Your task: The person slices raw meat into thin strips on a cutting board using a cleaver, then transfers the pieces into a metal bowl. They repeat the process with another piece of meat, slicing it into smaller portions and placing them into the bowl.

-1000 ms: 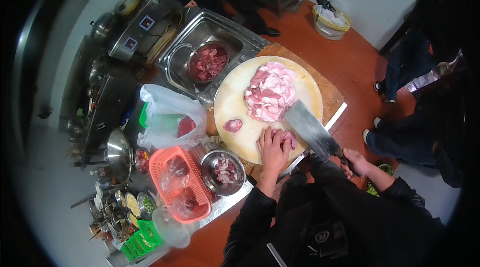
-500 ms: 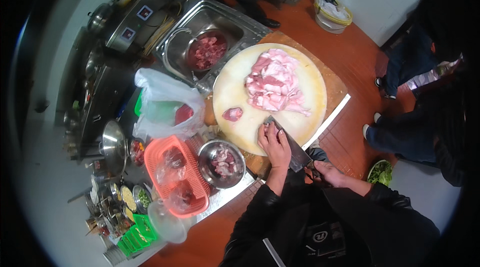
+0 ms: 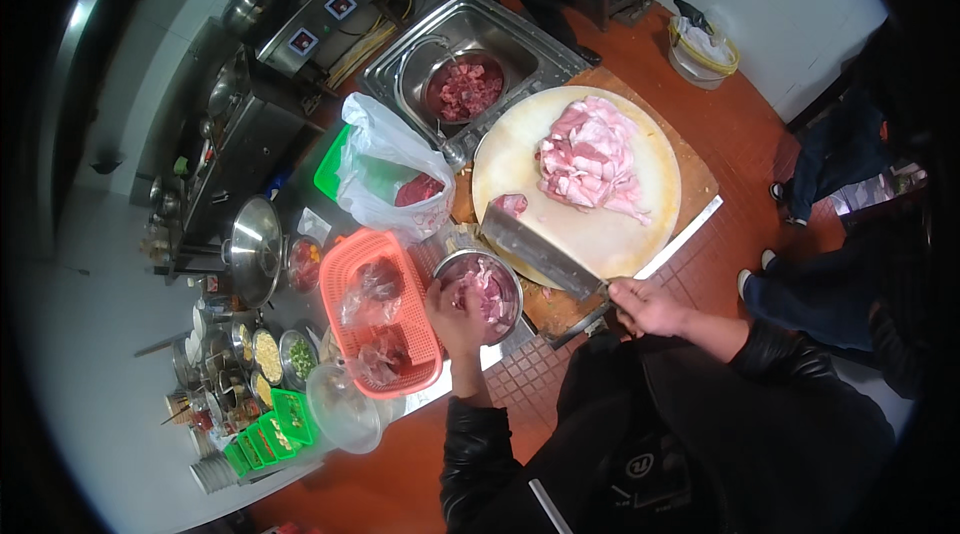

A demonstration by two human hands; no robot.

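Note:
My right hand [image 3: 648, 308] is closed round the handle of a cleaver [image 3: 540, 252]. Its broad blade slants over the near left part of a round white chopping board [image 3: 500, 149]. A small chunk of meat [image 3: 512, 204] lies just beyond the blade, partly covered by it. Farther back on the board sits a large heap of pale pink, fatty meat [image 3: 592, 156]. My left hand [image 3: 456, 322], somewhat blurred, is at the left side of a steel bowl [image 3: 517, 319] of cut meat [image 3: 492, 296]. Its fingers look apart, with nothing visible in them.
Left of the bowl stands an orange plastic basket [image 3: 425, 374] with bagged meat. Behind are a white plastic bag [image 3: 375, 169] and a steel sink [image 3: 480, 29] holding a bowl of red meat [image 3: 470, 92]. Seasoning dishes [image 3: 268, 359] line the far left. People stand at the right.
My left hand has moved left from the board to the steel bowl. The cleaver has swung up and left across the board toward the small chunk. The view has shifted.

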